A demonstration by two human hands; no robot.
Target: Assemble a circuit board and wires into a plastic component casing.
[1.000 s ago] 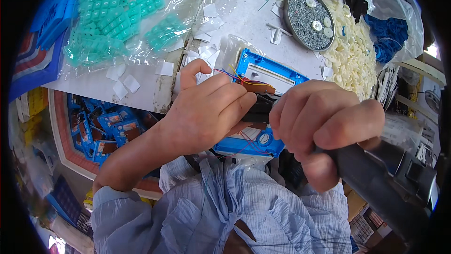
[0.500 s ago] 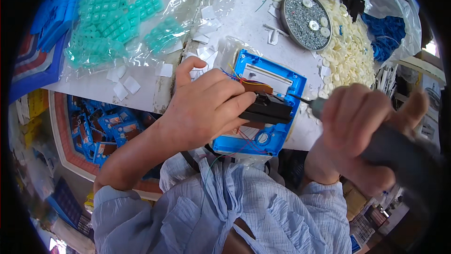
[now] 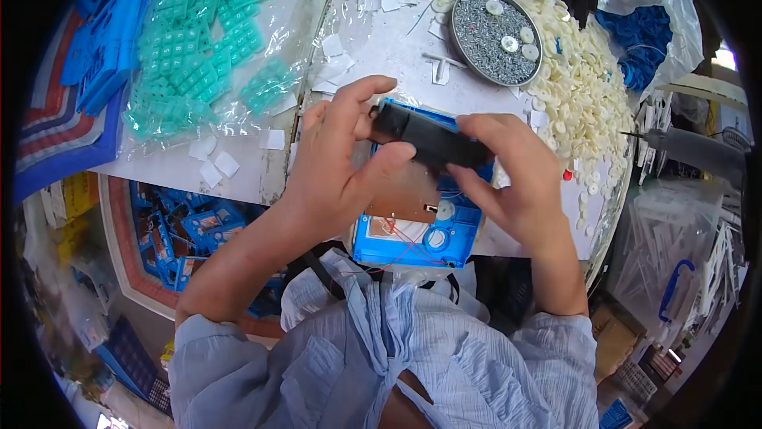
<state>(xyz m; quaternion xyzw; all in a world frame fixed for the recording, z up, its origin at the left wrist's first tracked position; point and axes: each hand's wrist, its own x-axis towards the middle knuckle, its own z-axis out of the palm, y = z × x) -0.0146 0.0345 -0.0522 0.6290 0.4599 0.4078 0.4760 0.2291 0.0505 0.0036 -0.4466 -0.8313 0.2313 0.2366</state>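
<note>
Both hands grip a black plastic part, held tilted above an open blue plastic casing. My left hand has its thumb and fingers round the left end. My right hand pinches the right end between thumb and fingers. Just under the part is a brown circuit board, which hides much of the casing. Thin red wires run across the casing's near side. An electric screwdriver hangs at the right, apart from my hands, its bit pointing left.
A round metal dish of small screws stands beyond the casing, beside a heap of cream discs. Green keypad sheets lie on plastic at the left. Below the table's left edge, a bin holds blue assemblies.
My right hand has let go of the electric screwdriver and come left to grip the black part. The part is now raised and tilted, with the brown board showing more. The screwdriver hangs further right.
</note>
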